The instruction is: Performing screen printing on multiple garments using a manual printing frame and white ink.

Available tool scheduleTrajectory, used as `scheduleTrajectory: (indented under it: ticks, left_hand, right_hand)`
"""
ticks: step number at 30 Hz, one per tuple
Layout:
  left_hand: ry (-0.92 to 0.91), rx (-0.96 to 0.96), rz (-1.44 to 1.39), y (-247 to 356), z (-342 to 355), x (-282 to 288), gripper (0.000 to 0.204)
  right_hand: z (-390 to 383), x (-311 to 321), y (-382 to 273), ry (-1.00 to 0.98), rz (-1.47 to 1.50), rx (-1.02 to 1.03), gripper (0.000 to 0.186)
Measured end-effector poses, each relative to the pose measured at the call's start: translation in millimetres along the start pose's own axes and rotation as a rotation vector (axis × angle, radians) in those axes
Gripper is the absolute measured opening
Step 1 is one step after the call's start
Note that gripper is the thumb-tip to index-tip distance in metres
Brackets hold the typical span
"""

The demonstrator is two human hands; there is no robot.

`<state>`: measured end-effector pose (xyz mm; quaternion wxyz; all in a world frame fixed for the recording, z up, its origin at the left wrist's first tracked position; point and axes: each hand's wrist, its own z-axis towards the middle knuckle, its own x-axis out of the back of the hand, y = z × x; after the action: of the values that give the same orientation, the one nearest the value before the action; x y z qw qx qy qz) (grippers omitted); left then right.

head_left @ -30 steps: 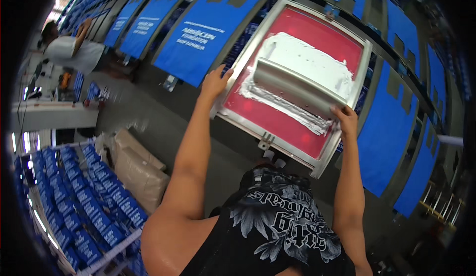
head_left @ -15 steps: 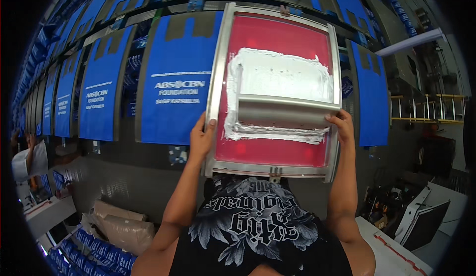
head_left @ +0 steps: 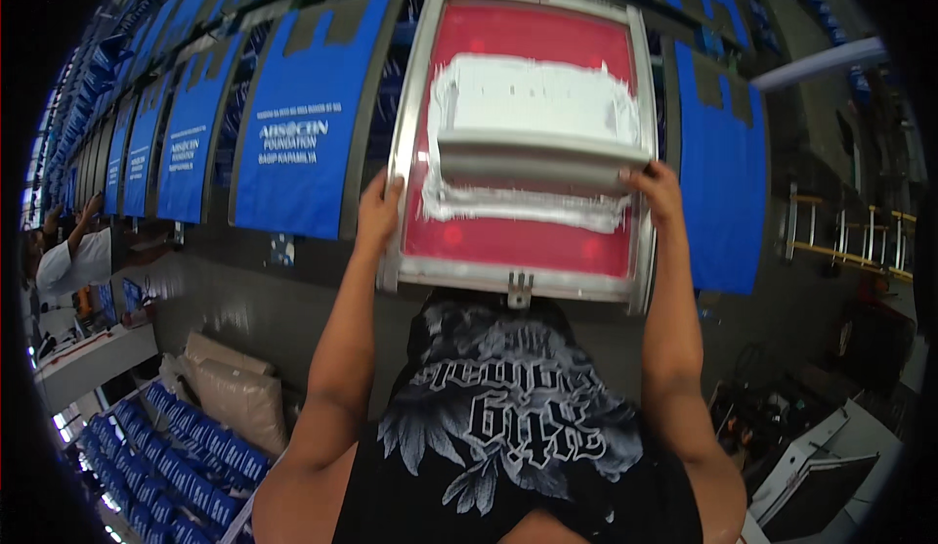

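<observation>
A metal-framed printing screen (head_left: 459,262) with red mesh lies before me, over a row of blue fabric pieces. White ink (head_left: 532,89) covers the middle of the mesh. Across the ink rests a wide metal squeegee (head_left: 528,161). My left hand (head_left: 379,214) grips the screen's left rail, thumb on top. At the right rail, my right hand (head_left: 662,197) is closed, its fingertips against the squeegee's right end. Its other fingers are partly hidden. The nearest blue fabric piece on the left (head_left: 293,177) carries a white print; the one at right (head_left: 718,182) shows no print.
More printed blue pieces (head_left: 186,168) run off to the left on dark boards. Another person (head_left: 78,251) stands at far left. Wrapped brown packs (head_left: 230,383) and stacked blue pieces (head_left: 176,446) are at lower left. A yellow ladder (head_left: 850,236) lies at right.
The view has shifted, so the screen and fabric pieces sit higher in it. The screen has moved right relative to the printed piece, widening the gap between them. Both hands keep their places on it.
</observation>
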<state>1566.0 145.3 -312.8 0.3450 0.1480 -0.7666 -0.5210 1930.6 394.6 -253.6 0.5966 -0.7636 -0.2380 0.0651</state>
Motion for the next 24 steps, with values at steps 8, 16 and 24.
scheduleTrajectory:
  ticks: [8, 16, 24]
  left_hand:
    - [-0.018, 0.061, -0.055, 12, 9, -1, 0.049]
    - [-0.012, 0.057, -0.089, 2, 4, -3, 0.048]
    - [0.116, -0.237, 0.405, -12, 12, -6, 0.054]
  right_hand:
    - [-2, 1, 0, -0.04, 0.037, -0.021, 0.038]
    - [-13, -2, 4, -0.014, 0.052, 0.002, 0.039]
    - [-9, 8, 5, -0.07, -0.128, -0.035, 0.039]
